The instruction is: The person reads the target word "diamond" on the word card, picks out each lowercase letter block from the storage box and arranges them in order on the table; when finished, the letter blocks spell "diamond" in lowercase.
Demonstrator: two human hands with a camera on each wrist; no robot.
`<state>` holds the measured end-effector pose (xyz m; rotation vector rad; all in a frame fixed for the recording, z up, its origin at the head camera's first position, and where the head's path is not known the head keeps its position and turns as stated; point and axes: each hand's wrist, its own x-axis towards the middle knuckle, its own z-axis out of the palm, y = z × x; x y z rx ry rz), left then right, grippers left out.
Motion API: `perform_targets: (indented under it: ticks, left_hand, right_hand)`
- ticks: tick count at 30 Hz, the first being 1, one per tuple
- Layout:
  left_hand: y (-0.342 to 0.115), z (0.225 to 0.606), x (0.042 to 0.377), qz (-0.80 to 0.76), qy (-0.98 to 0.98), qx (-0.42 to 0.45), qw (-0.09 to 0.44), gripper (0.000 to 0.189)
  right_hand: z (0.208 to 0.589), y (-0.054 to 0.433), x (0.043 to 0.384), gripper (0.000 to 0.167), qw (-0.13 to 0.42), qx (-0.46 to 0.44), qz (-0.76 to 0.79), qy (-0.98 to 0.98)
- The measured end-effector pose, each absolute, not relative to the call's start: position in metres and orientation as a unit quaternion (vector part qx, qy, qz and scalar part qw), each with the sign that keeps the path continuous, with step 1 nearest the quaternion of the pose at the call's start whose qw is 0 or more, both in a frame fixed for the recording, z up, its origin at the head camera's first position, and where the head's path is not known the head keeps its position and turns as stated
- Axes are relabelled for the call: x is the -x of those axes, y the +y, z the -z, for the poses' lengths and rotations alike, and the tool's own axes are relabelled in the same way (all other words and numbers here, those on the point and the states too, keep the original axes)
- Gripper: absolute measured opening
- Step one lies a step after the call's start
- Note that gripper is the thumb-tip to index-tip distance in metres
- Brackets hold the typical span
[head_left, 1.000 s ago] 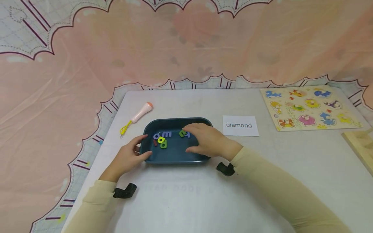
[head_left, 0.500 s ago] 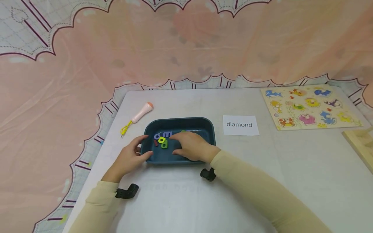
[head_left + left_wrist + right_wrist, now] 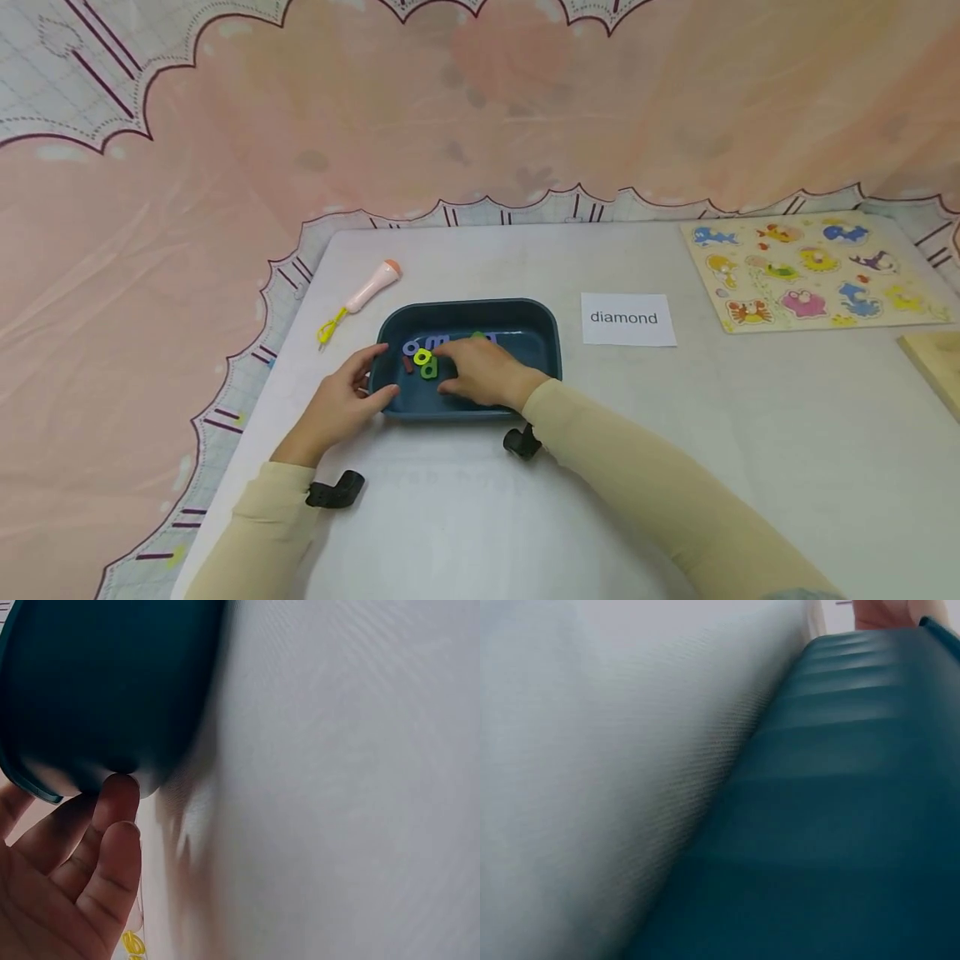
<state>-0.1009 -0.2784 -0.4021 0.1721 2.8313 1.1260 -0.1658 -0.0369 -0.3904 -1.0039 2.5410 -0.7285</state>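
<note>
A dark teal tray [image 3: 510,315] stands on the table with several small letters inside. My left hand [image 3: 337,408] holds its left end, thumb at the rim; in the left wrist view the fingertips [image 3: 118,799] touch the tray's outer wall. My right hand [image 3: 487,371] reaches into the tray over the front rim, index finger and thumb apart. Just left of those fingers lie a green letter [image 3: 428,369] and a yellow letter [image 3: 423,357]. Beside them are a purple m [image 3: 437,342], a purple round letter [image 3: 410,347] and a red letter [image 3: 408,364]. More letters behind the right hand are partly hidden.
A white card [image 3: 628,320] reading "diamond" lies right of the tray. Farther right are a sea-animal puzzle board [image 3: 817,271] and a wooden piece [image 3: 933,367]. A pink-handled tool with a yellow end [image 3: 372,287] lies behind the tray's left corner.
My right hand has moved left inside the tray, from the green and purple letters on the right towards the yellow and green ones. My left hand keeps its hold. The view has shifted slightly.
</note>
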Motion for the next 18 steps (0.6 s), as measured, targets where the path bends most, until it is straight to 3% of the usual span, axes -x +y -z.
perform_targets:
  ticks: [18]
  left_hand:
    - [-0.279,0.403,0.102,-0.361,0.93,-0.044,0.057,0.07]
  right_hand:
    - [0.395,-0.05,0.174,0.049,0.176,0.346,0.202,0.899]
